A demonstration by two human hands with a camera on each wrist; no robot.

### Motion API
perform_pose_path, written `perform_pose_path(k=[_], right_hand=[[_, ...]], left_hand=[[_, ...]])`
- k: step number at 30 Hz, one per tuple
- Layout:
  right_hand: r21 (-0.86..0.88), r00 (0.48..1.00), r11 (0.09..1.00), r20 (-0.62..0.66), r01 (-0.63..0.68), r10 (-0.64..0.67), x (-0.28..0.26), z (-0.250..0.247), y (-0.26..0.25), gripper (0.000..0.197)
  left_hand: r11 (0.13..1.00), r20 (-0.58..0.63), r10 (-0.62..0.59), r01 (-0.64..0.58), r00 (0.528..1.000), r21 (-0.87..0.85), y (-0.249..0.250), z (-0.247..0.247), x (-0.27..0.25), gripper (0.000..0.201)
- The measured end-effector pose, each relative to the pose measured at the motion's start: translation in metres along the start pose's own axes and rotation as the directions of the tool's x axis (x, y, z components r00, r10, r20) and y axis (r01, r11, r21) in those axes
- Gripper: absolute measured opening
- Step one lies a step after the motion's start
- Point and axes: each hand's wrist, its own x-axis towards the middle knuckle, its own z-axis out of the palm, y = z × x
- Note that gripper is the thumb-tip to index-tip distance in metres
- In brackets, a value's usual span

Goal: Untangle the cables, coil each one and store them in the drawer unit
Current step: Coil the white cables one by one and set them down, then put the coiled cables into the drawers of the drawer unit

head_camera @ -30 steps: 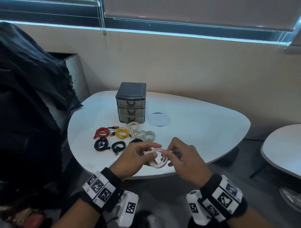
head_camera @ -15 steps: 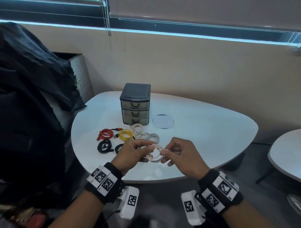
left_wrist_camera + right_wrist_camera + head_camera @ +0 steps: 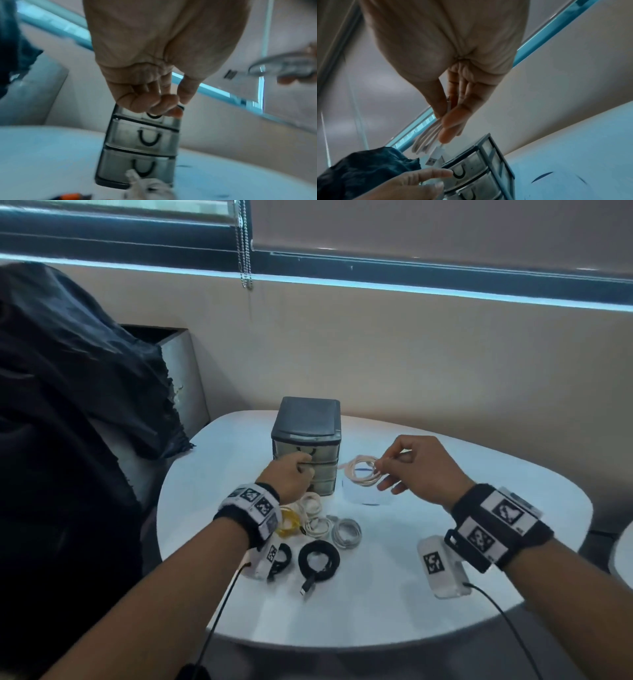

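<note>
The dark grey three-drawer unit [image 3: 306, 424] stands at the back of the white table [image 3: 445, 594], all drawers pushed in. My left hand [image 3: 301, 470] is at its front, and in the left wrist view its curled fingertips [image 3: 164, 108] sit on the top drawer's handle [image 3: 154, 116]. My right hand [image 3: 380, 467] pinches a coiled white cable [image 3: 361, 472] in the air just right of the unit. In the right wrist view the coil [image 3: 426, 140] hangs from the fingers with its USB plug [image 3: 433, 161] dangling above the unit [image 3: 488, 159].
Several coiled cables lie in front of the unit: yellow [image 3: 289, 522], white [image 3: 311, 505], grey-white [image 3: 347, 532] and two black ones [image 3: 318, 559]. A pale round disc [image 3: 366, 496] lies under the held coil. Black cloth [image 3: 68, 405] covers a chair on the left.
Both hands moved from the near table edge toward the drawer unit. The left hand let go of the white coil and went to the top drawer; the right hand carries the coil alone.
</note>
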Motion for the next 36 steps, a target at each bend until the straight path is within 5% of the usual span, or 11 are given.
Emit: perform_pose_path(k=[5, 15, 18, 24, 33, 36], right_hand=[[-0.09, 0.999, 0.996, 0.037, -0.015, 0.019, 0.033, 0.015, 0.002, 0.017], [0.106, 0.998, 0.994, -0.059, 0.007, -0.001, 0.054, 0.048, -0.006, 0.021], [0.15, 0.997, 0.989, -0.077, 0.012, 0.0, 0.054, 0.048, -0.006, 0.021], [0.168, 0.996, 0.986, -0.09, -0.009, 0.025, 0.043, 0.039, 0.008, 0.02], [0.309, 0.975, 0.95, -0.2, -0.035, 0.101, 0.038, 0.011, 0.024, 0.021], [0.325, 0.965, 0.944, -0.221, -0.063, 0.141, 0.035, 0.002, 0.031, 0.02]], left_hand=[[0.889, -0.025, 0.025, -0.011, 0.999, 0.458, -0.01, 0.003, 0.029, 0.053], [0.797, -0.04, 0.134, -0.084, 0.99, 0.598, -0.004, 0.013, 0.045, 0.043], [0.813, -0.117, 0.124, -0.033, 0.985, 0.582, -0.004, 0.021, 0.046, 0.042], [0.805, -0.078, -0.009, 0.053, 0.997, 0.591, -0.01, 0.033, 0.051, 0.08], [0.983, -0.082, 0.079, -0.064, 0.993, 0.171, -0.001, 0.039, 0.055, 0.033], [0.996, -0.231, 0.058, -0.039, 0.971, 0.084, 0.006, 0.043, 0.055, 0.023]])
